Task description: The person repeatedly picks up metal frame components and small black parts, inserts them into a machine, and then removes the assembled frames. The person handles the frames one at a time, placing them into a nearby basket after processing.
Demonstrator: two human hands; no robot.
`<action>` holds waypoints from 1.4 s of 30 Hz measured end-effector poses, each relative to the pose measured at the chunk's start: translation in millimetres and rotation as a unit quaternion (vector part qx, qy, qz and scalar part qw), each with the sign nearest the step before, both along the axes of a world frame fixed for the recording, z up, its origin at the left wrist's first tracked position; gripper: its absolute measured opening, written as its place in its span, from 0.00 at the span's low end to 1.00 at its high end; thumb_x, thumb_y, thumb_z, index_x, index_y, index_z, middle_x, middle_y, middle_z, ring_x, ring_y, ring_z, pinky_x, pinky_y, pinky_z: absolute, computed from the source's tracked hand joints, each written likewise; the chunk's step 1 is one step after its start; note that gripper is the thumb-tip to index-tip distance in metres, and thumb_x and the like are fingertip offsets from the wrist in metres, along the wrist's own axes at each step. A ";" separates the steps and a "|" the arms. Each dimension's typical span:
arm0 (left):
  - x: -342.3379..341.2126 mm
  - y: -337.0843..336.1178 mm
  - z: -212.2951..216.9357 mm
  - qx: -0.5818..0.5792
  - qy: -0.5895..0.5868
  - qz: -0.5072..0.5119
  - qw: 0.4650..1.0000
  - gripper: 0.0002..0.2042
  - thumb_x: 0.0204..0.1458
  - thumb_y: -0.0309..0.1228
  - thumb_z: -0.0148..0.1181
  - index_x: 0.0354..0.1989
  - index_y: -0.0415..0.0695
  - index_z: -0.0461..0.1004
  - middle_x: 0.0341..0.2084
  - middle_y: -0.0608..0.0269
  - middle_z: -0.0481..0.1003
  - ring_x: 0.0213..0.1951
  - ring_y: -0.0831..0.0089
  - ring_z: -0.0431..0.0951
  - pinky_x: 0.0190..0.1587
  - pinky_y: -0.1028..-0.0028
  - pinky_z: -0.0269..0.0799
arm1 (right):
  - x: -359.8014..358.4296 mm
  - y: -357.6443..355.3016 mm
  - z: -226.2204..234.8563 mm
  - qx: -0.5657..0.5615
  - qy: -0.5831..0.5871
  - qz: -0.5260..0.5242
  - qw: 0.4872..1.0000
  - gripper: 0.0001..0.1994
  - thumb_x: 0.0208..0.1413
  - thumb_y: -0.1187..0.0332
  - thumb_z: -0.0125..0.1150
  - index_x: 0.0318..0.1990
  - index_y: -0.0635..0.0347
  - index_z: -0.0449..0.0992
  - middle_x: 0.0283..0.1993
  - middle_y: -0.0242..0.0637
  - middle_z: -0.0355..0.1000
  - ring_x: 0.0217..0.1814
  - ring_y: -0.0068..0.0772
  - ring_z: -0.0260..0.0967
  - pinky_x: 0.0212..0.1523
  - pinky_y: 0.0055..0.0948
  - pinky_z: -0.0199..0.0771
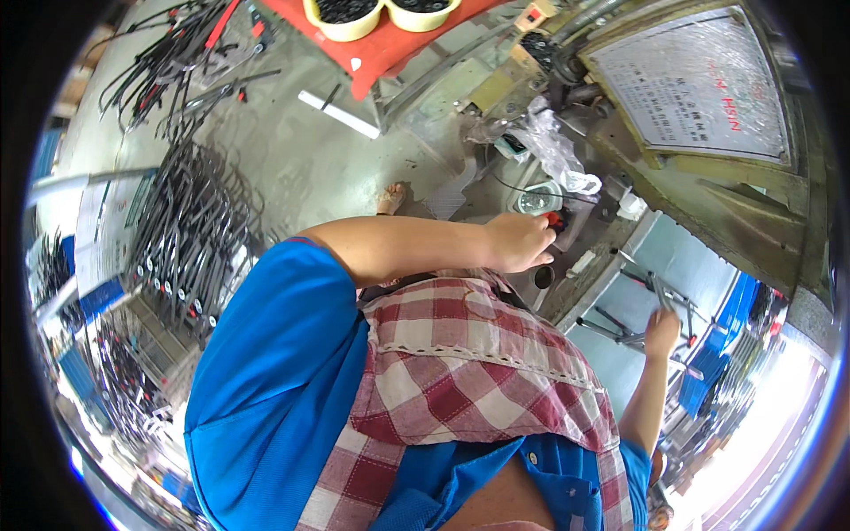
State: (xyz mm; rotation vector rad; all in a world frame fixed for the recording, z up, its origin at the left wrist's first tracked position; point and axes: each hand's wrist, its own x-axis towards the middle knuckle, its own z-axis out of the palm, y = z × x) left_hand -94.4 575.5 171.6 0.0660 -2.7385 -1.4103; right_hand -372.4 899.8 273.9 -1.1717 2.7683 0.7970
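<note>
My left hand (521, 242) reaches across in front of my checked apron, its fingers curled. At its fingertips is a small red and black part (556, 221), beside the machine; its exact kind is hard to make out. Further right, my right hand (662, 333) is closed on a dark grey rod (659, 290) over a pale blue-grey tabletop (686, 248). Several black rods (611, 326) with light ends lie on that tabletop around the hand. A round clear dish (538, 199) and a crumpled plastic bag (549, 142) are just beyond my left hand.
A machine with a large metal plate (691, 88) stands at far right. Bundles of black rods (190, 230) crowd the left side. Two yellow tubs (348, 19) of black parts sit on a red surface (390, 53) at the back. A blue bin (708, 363) is at right.
</note>
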 end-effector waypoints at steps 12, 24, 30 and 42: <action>128.9 -48.9 -37.2 0.139 -0.173 0.191 0.956 0.15 0.58 0.41 0.52 0.36 0.39 0.73 0.34 0.51 0.74 0.40 0.51 0.75 0.43 0.59 0.70 | -62.8 -423.7 -172.2 -0.121 -0.152 0.185 0.963 0.11 0.54 0.64 0.56 0.40 0.59 0.77 0.39 0.45 0.75 0.44 0.46 0.72 0.46 0.41 0.70; 177.0 -140.9 -55.7 0.112 -0.185 0.210 0.953 0.13 0.58 0.40 0.53 0.39 0.42 0.73 0.35 0.54 0.74 0.41 0.53 0.75 0.44 0.59 0.69 | -8.3 -436.1 -133.8 -0.227 -0.139 0.158 0.951 0.08 0.53 0.67 0.61 0.36 0.63 0.77 0.34 0.45 0.77 0.36 0.43 0.76 0.39 0.38 0.74; 186.7 -131.5 -65.8 0.127 -0.167 0.220 0.953 0.14 0.58 0.41 0.53 0.38 0.41 0.73 0.36 0.54 0.74 0.42 0.53 0.75 0.45 0.59 0.69 | 8.6 -427.6 -101.6 -0.377 -0.369 0.104 0.843 0.16 0.59 0.66 0.58 0.51 0.65 0.72 0.34 0.38 0.74 0.31 0.24 0.68 0.34 0.26 0.69; 234.5 -21.5 -72.9 0.182 -0.245 0.345 0.888 0.15 0.58 0.41 0.52 0.37 0.41 0.73 0.36 0.50 0.75 0.43 0.51 0.76 0.46 0.59 0.70 | 113.7 -381.8 -66.5 -0.363 -0.651 -0.025 0.666 0.07 0.57 0.68 0.62 0.38 0.61 0.72 0.30 0.27 0.63 0.33 0.19 0.56 0.39 0.20 0.57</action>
